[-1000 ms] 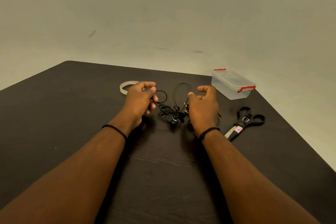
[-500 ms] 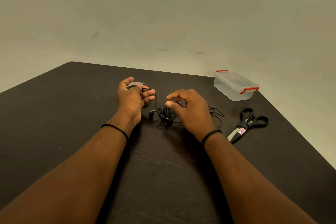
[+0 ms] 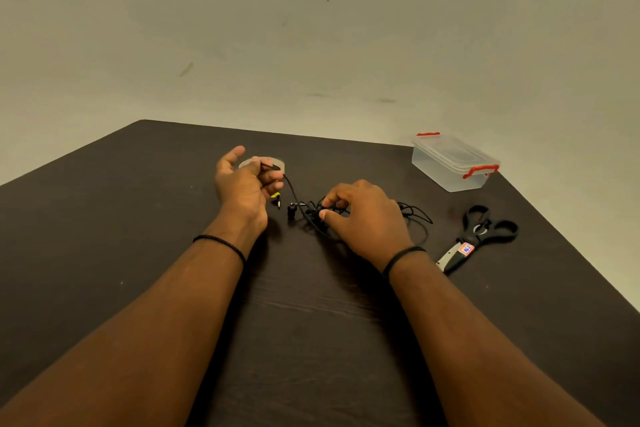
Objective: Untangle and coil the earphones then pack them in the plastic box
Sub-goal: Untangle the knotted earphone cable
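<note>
The black earphones (image 3: pixel 313 213) lie in a tangle on the dark table (image 3: pixel 104 218) between my hands, with loose loops trailing out to the right. My left hand (image 3: pixel 244 184) holds one strand of the cord in its curled fingers, and the cord runs down from there to the tangle. A plug with a yellow mark hangs just below that hand. My right hand (image 3: pixel 363 215) sits over the tangle and pinches part of it between thumb and fingers. The clear plastic box (image 3: pixel 453 163) with red clips stands shut at the far right, away from both hands.
A roll of clear tape (image 3: pixel 273 163) lies just behind my left hand. Black-handled scissors (image 3: pixel 479 234) lie to the right of the earphones, near the table's right edge. A plain wall rises behind the table.
My right hand has come down from above onto the tangle and taken hold of it. My left hand has drawn its strand back and to the left.
</note>
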